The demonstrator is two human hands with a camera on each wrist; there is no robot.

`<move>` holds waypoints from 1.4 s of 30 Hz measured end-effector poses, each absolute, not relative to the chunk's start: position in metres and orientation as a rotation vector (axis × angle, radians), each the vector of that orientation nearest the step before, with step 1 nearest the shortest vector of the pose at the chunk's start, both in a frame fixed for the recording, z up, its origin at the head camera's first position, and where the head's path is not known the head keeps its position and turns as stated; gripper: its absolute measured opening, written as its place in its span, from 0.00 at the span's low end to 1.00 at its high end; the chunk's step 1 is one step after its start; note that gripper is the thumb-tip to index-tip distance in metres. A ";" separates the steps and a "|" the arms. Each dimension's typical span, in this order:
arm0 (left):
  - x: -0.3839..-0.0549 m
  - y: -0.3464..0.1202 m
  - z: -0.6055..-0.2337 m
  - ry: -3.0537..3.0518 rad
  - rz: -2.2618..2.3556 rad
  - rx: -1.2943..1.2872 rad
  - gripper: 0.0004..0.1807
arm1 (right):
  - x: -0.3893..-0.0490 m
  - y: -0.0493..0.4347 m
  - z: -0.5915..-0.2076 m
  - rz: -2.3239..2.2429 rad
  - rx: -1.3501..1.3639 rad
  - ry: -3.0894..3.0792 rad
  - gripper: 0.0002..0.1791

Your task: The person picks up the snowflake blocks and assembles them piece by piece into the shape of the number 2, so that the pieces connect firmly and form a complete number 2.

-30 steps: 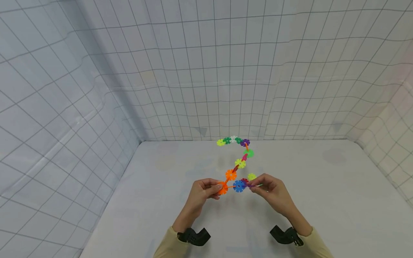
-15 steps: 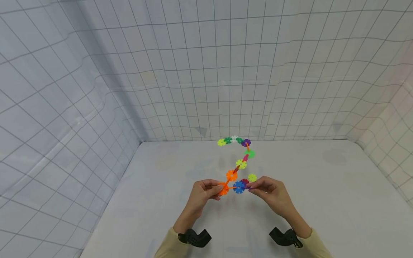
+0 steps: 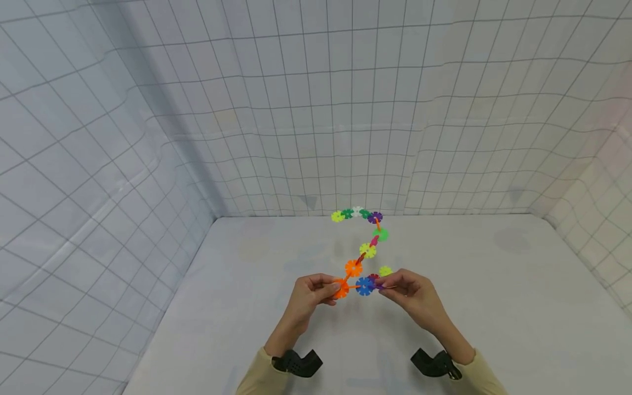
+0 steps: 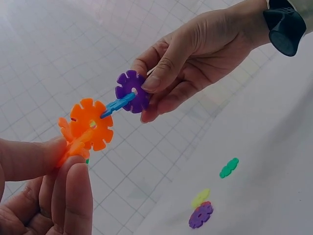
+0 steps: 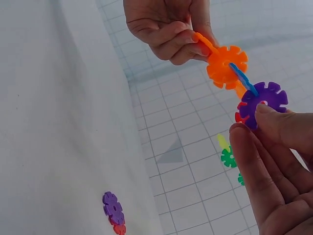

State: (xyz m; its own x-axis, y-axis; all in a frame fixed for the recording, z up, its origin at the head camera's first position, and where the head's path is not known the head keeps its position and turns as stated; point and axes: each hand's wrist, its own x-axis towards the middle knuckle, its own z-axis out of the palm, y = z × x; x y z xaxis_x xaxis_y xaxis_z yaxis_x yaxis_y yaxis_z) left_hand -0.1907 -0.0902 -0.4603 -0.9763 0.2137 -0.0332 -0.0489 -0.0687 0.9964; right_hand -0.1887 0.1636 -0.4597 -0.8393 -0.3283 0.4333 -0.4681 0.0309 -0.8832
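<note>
My left hand (image 3: pixel 312 296) pinches an orange notched snowflake disc (image 3: pixel 341 288) in a chain of interlocking discs. Beyond it in the head view the chain curves away through another orange disc (image 3: pixel 353 268) and a yellow disc (image 3: pixel 367 250) to a yellow-green disc (image 3: pixel 338 216) at the far end. On the right of my left hand, a blue disc (image 3: pixel 365 286) links on. Between thumb and fingers, my right hand (image 3: pixel 411 293) pinches a purple disc (image 4: pixel 131 92); the blue disc's edge sits at its slots in the left wrist view.
Loose discs lie on the white table (image 3: pixel 494 307): a green one (image 4: pixel 229 168), a yellow one (image 4: pixel 201 198) and a purple one (image 4: pixel 201 215), with red showing beside the purple. A white cloth wall with grid lines (image 3: pixel 316 120) rises behind the table.
My right hand has edged slightly left, with the purple disc closer against the blue one. My left hand and the chain have barely shifted.
</note>
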 end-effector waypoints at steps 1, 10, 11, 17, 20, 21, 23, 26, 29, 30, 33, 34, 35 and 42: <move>-0.191 -0.090 -0.461 2.011 2.163 0.183 0.13 | -0.188 0.163 -0.459 1.936 0.830 -2.191 0.09; -0.192 -0.090 -0.462 2.025 2.157 0.186 0.13 | -0.192 0.169 -0.459 1.815 0.749 -2.337 0.09; -0.192 -0.090 -0.462 2.028 2.157 0.187 0.13 | -0.193 0.171 -0.460 1.800 0.752 -2.358 0.09; -0.193 -0.091 -0.466 2.059 2.148 0.188 0.13 | -0.204 0.189 -0.470 1.685 0.632 -2.543 0.10; -0.195 -0.092 -0.468 2.071 2.140 0.184 0.13 | -0.210 0.198 -0.478 1.537 0.479 -2.652 0.10; -0.195 -0.092 -0.469 2.073 2.139 0.182 0.13 | -0.211 0.200 -0.481 1.484 0.428 -2.680 0.11; -0.196 -0.093 -0.471 2.082 2.133 0.178 0.13 | -0.214 0.204 -0.487 1.334 0.342 -2.754 0.13; -0.198 -0.093 -0.474 2.088 2.134 0.171 0.14 | -0.218 0.205 -0.497 1.136 0.285 -2.843 0.18; -0.199 -0.094 -0.479 2.081 2.141 0.157 0.14 | -0.223 0.202 -0.507 0.978 0.274 -2.895 0.21; -0.200 -0.094 -0.480 2.077 2.145 0.153 0.14 | -0.223 0.201 -0.509 0.959 0.270 -2.892 0.21; -0.201 -0.093 -0.484 2.067 2.158 0.145 0.15 | -0.224 0.199 -0.512 0.943 0.237 -2.871 0.18; -0.201 -0.093 -0.485 2.065 2.162 0.140 0.15 | -0.223 0.198 -0.512 0.952 0.232 -2.862 0.18; -0.201 -0.093 -0.485 2.058 2.169 0.136 0.15 | -0.223 0.197 -0.512 0.966 0.228 -2.853 0.17; -0.200 -0.092 -0.484 1.982 2.216 0.106 0.14 | -0.225 0.200 -0.515 1.061 0.220 -2.823 0.14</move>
State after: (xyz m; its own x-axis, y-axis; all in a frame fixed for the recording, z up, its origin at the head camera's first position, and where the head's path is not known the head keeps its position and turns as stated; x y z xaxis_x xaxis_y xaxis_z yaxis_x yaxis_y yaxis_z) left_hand -0.2000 -0.0923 -0.4842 -0.9836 0.1706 -0.0577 -0.0764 -0.1049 0.9916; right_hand -0.2248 0.2003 -0.5148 -0.9825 -0.0942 0.1606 -0.1767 0.7440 -0.6444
